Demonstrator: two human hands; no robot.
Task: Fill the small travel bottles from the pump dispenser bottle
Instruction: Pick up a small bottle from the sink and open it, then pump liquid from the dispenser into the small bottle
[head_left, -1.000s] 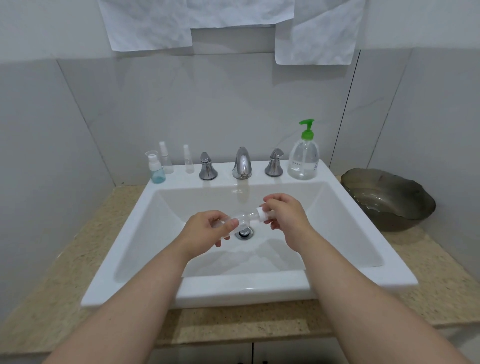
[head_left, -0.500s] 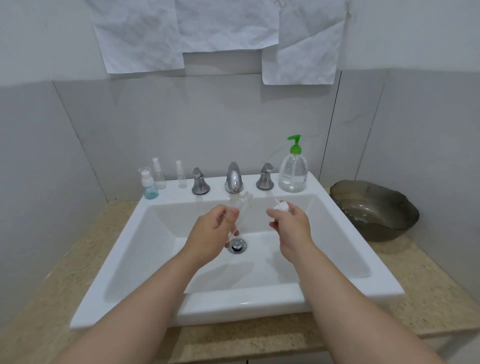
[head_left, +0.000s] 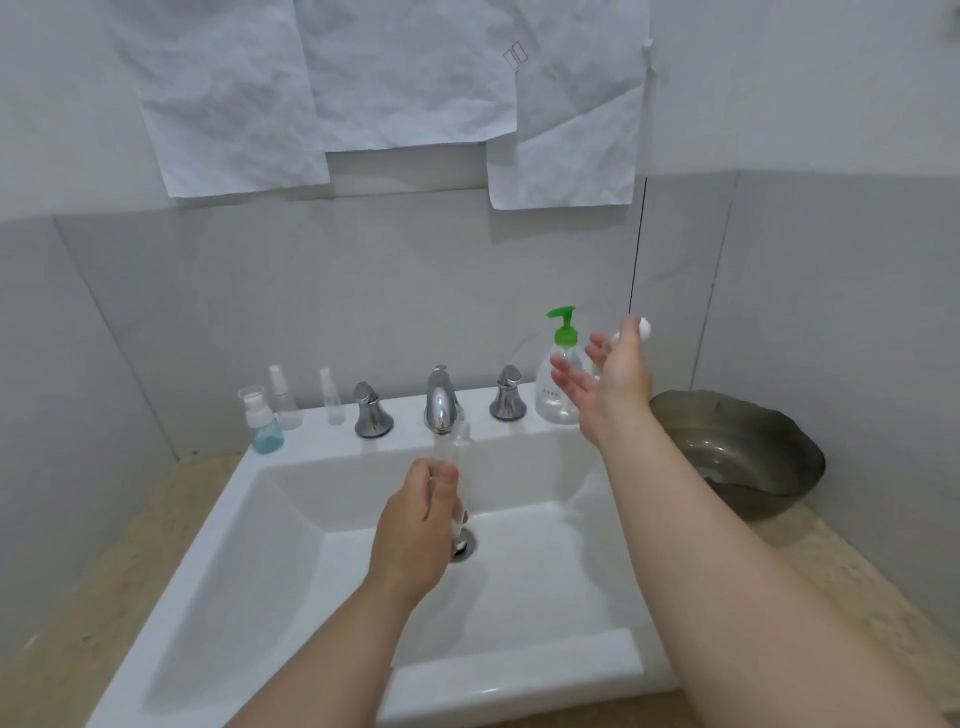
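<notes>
My left hand (head_left: 415, 525) grips a small clear travel bottle (head_left: 453, 451) upright over the basin, its open neck just under the tap spout. My right hand (head_left: 610, 379) is raised by the pump dispenser bottle (head_left: 557, 387), which is clear with a green pump head. The small white cap (head_left: 643, 328) sits pinched between thumb and forefinger while the other fingers spread in front of the dispenser. Three more travel bottles stand on the sink's back ledge at left: one with blue liquid (head_left: 262, 423) and two slim clear ones (head_left: 284, 399) (head_left: 331, 397).
The white sink (head_left: 311, 447) has a chrome tap (head_left: 441, 400) with two handles (head_left: 370, 411) (head_left: 508, 401) and a drain (head_left: 462, 544). A dark metal bowl (head_left: 748, 457) rests on the beige counter at right. Crumpled white paper sheets (head_left: 395, 88) hang on the wall above.
The cap came off the small bottle. My right hand carried it up and right to the dispenser; my left hand turned the bottle upright under the tap. The camera tilted upward.
</notes>
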